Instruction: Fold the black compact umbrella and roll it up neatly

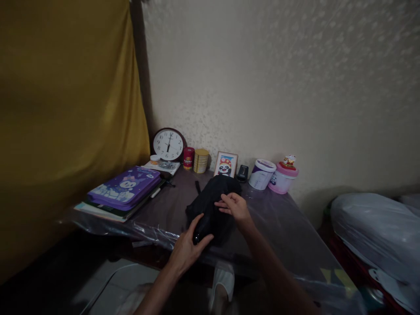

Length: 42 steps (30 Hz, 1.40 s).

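A black folding umbrella [213, 199], its cloth loose and bunched, lies on the plastic-covered table [170, 210] in front of me. My left hand [190, 243] is curled around its near end, where a shiny dark handle tip shows between thumb and fingers. On the upper right side of the cloth, my right hand [234, 209] has its fingers drawn together in a pinch on the fabric. A short dark strap [197, 187] sticks out beyond the cloth on the far left. The umbrella's ribs are hidden in the folds.
Left on the table lie a purple case [126, 188] and papers. Along the wall stand a clock [168, 145], a red can [188, 158], a yellow tin [201, 161], a panda picture [225, 164], a white tub [261, 175] and a pink tub [282, 178]. A yellow curtain [72, 109] hangs left.
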{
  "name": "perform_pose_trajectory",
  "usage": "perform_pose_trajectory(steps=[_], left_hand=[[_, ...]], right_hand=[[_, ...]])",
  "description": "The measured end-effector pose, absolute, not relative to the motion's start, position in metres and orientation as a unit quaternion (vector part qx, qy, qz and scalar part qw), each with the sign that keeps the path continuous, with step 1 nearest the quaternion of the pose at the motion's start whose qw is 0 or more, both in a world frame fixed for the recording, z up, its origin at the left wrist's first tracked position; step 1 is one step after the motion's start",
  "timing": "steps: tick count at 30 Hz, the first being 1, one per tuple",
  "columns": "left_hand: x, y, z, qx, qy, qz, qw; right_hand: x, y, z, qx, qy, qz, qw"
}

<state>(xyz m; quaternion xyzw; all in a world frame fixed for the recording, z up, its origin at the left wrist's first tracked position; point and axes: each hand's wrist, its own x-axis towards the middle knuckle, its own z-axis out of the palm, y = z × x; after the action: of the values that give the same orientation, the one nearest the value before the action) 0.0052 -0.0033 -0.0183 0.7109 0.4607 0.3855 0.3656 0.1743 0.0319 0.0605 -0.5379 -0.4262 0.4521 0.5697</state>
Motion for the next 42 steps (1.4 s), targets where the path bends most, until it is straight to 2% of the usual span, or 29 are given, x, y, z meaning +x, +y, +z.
perform_pose_trajectory(steps=[6, 12, 17, 23, 30, 38, 42], left_hand=[[0.004, -0.004, -0.017, 0.708, 0.459, 0.381, 0.378], [0.003, -0.003, -0.018, 0.717, 0.446, 0.376, 0.382], [0.005, 0.002, -0.031, 0.696, 0.5, 0.36, 0.368], [0.006, 0.004, -0.034, 0.689, 0.501, 0.369, 0.371], [0.002, 0.001, -0.029, 0.694, 0.469, 0.374, 0.398], [-0.001, 0.0, -0.027, 0.702, 0.435, 0.379, 0.418], [-0.002, -0.005, -0.022, 0.69, 0.419, 0.348, 0.476]], right_hand=[[0.178, 0.033, 0.054, -0.549, -0.532, 0.379, 0.521], [0.178, 0.027, 0.047, -0.534, -0.708, 0.145, 0.439], [0.171, 0.017, 0.046, -0.513, -0.771, -0.012, 0.378], [0.166, 0.011, 0.054, -0.504, -0.798, -0.096, 0.315], [0.19, 0.022, 0.061, -0.474, -0.805, -0.124, 0.335], [0.24, 0.027, 0.07, -0.509, -0.727, -0.097, 0.45], [0.246, 0.029, 0.069, -0.512, -0.71, -0.062, 0.479]])
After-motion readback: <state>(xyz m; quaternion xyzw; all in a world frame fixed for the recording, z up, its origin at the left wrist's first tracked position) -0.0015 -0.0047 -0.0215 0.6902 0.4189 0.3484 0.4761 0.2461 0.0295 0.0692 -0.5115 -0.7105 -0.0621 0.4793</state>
